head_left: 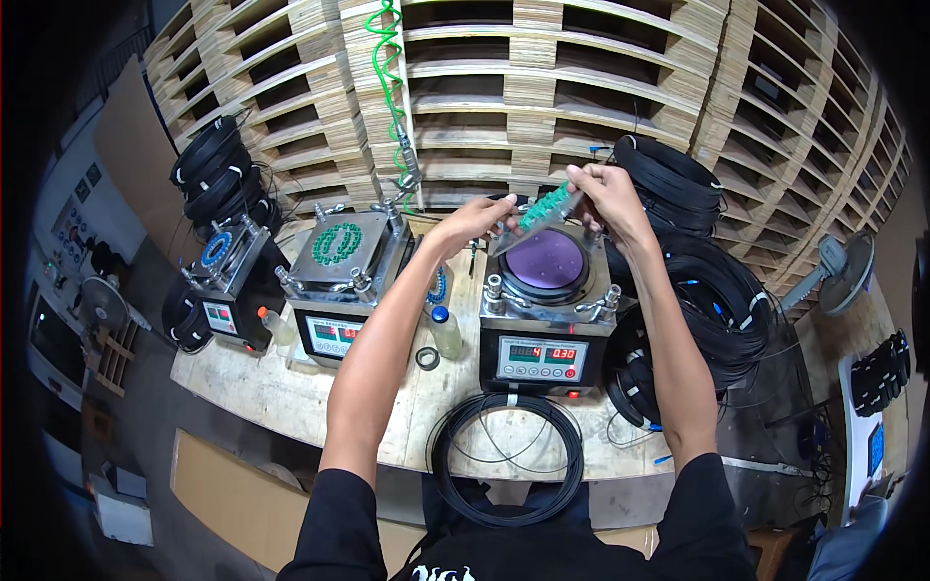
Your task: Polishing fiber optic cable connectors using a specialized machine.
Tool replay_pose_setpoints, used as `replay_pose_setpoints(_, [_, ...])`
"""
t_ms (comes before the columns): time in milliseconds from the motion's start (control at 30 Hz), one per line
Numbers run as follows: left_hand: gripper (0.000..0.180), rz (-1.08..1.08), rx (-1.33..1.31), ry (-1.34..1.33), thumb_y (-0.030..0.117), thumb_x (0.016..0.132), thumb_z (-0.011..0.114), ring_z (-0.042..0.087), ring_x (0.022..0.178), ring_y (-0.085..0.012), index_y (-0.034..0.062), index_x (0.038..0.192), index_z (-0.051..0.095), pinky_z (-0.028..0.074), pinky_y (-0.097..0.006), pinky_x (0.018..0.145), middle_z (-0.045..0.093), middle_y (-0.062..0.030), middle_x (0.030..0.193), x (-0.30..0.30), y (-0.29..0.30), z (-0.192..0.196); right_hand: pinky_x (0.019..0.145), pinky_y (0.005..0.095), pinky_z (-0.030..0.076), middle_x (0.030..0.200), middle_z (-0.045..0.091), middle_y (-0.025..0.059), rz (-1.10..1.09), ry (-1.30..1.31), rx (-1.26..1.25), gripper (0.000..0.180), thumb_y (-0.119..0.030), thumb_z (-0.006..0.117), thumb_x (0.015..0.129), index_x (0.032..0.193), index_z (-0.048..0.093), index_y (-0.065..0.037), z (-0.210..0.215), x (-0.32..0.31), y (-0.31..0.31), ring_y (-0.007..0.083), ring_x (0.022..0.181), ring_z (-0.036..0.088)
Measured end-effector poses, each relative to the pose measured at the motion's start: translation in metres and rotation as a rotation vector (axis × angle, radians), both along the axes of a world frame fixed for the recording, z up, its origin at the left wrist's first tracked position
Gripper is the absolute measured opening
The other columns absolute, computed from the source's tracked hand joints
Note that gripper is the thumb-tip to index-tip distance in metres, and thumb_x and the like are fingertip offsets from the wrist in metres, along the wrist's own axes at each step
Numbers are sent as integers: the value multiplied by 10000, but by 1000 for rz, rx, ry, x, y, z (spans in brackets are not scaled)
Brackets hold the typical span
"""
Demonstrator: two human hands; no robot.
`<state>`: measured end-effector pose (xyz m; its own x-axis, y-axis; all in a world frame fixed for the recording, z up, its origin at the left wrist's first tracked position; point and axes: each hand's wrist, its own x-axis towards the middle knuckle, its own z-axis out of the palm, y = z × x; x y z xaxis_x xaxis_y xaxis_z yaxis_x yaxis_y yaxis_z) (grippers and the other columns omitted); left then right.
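Both my hands hold up a metal fixture plate (542,215) studded with green connectors, tilted on edge above the right-hand polishing machine (544,320). My left hand (477,219) grips the plate's lower left end. My right hand (599,190) pinches its upper right end. Below the plate lies the machine's round purple pad (548,259), uncovered. The machine's front panel shows lit digits.
A second machine (339,281) to the left carries a plate with green connectors. A third machine (225,276) with blue connectors stands farther left. Two small bottles (445,329) stand between machines. Black cable coils lie at the bench front (507,457) and right (707,290). Stacked wooden pallets (542,87) rise behind.
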<state>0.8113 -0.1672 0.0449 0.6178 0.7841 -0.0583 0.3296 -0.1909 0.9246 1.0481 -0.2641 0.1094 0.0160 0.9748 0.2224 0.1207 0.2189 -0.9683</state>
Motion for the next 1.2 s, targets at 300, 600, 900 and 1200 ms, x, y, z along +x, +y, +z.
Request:
replay_pose_setpoints(300, [506,109,-155,-459,136,932,745,510,698,-57,-76,1351,558,409,-209,657,676,0,853,-3,-25,-19,672,240,526,982,709,95,40,51,182,585,-162,605,1021,1534,331,-98,-57,46,-24,101,791,667])
replay_pose_setpoints(600, [553,246,-179,-487,165,955,726,629,829,-56,-63,1415,521,517,-230,754,724,-36,1017,-7,-49,-33,639,259,481,990,716,135,-21,83,-17,712,-206,622,1020,1594,215,-96,-89,41,-20,115,764,640])
replay_pose_setpoints(900, [566,236,-168,-417,145,961,715,636,841,-54,-71,1435,492,517,-209,718,710,-53,1103,-8,-53,-35,475,220,371,899,713,86,-15,-3,-114,709,-262,677,986,1536,290,-36,-109,57,-18,59,614,555])
replay_pose_setpoints(1200, [494,255,-30,-211,163,938,742,611,737,-70,-75,1344,592,488,-221,673,717,-46,893,-10,-47,-42,451,232,350,743,632,27,-45,-62,-123,687,-209,675,981,1537,349,29,-108,55,-22,51,517,453])
